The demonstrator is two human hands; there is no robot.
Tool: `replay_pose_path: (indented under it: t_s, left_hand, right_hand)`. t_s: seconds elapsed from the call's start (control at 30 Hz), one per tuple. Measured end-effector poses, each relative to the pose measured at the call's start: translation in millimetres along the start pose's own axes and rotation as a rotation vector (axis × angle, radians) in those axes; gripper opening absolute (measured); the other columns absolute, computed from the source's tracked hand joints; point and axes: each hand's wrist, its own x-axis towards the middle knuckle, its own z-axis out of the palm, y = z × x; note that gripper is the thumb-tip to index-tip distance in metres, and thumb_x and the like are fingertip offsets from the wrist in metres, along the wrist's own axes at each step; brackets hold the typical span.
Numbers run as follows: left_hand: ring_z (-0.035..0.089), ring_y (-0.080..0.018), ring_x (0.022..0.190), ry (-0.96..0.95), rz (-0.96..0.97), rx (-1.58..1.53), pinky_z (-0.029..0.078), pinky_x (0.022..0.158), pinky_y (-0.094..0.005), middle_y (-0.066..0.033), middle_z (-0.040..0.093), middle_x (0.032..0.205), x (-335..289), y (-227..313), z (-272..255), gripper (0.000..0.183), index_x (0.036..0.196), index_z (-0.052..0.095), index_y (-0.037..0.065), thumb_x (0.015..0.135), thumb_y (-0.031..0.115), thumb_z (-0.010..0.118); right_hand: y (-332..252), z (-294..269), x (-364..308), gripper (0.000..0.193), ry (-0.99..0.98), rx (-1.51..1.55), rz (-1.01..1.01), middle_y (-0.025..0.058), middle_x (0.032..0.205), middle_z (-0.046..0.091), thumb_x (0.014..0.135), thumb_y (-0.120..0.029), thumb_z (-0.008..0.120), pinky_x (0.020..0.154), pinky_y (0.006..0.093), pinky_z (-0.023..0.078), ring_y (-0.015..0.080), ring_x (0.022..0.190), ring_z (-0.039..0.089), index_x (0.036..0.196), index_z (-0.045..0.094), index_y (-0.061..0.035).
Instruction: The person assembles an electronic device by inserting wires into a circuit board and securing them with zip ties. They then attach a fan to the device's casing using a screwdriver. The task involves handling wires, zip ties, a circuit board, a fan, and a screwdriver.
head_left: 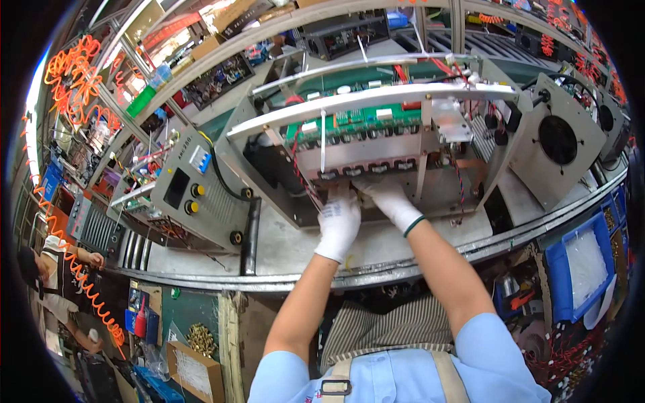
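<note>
Both my hands, in white knit gloves, reach into the lower front of an open metal machine chassis (pixel 309 107). My left hand (pixel 340 218) points upward near the chassis floor, its fingertips lost in the shadow below a row of black components (pixel 369 168). Close beside it, my right hand (pixel 392 201) slants in from the right, fingers toward the left hand and partly hidden. Whatever they touch or hold cannot be made out. Above them sits a green circuit board (pixel 356 119) with white connectors. A twisted red and black wire (pixel 295 164) hangs left of my hands.
A unit with a grey front panel (pixel 195 181) and yellow knobs stands left; a panel with a round fan (pixel 557 140) stands right. Blue bins (pixel 581 265) are at the right. A box of brass fittings (pixel 201 340) lies lower left. Another person (pixel 60 269) is at far left.
</note>
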Motion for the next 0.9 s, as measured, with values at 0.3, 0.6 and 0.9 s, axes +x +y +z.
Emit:
replay_pose_path:
  t_s: [0.3,0.6,0.9]
  left_hand:
    - [0.061,-0.0380,0.101,-0.123,0.106,-0.358,0.050,0.084,-0.0438,-0.0205,0.061,0.112,-61,23,-53,0.040,0.127,0.053,0.003,0.088,0.011,0.053]
    - [0.067,-0.0258,0.093,-0.118,0.200,-0.355,0.051,0.083,-0.0328,-0.0184,0.068,0.108,-94,-24,-56,0.031,0.121,0.059,-0.001,0.094,0.014,0.053]
    - [0.064,-0.0114,0.079,-0.388,-0.021,-0.557,0.049,0.073,-0.0261,-0.0074,0.069,0.082,-60,17,-95,0.025,0.110,0.064,-0.005,0.092,0.012,0.059]
  right_hand:
    - [2,-8,-111,0.030,-0.170,-0.427,-0.651,0.0073,0.099,0.065,0.082,-0.006,0.071,0.080,0.0272,0.051,0.0134,0.084,0.063,0.111,0.067,-0.0017]
    - [-7,-28,-123,0.013,-0.041,-0.043,-0.342,0.0069,0.091,0.067,0.093,-0.001,0.058,0.071,0.0241,0.054,0.0104,0.077,0.064,0.104,0.064,0.0028]
    - [17,-13,-93,0.017,-0.140,0.137,-0.388,0.0065,0.096,0.067,0.091,-0.001,0.058,0.075,0.0248,0.053,0.0115,0.083,0.064,0.107,0.063,0.0020]
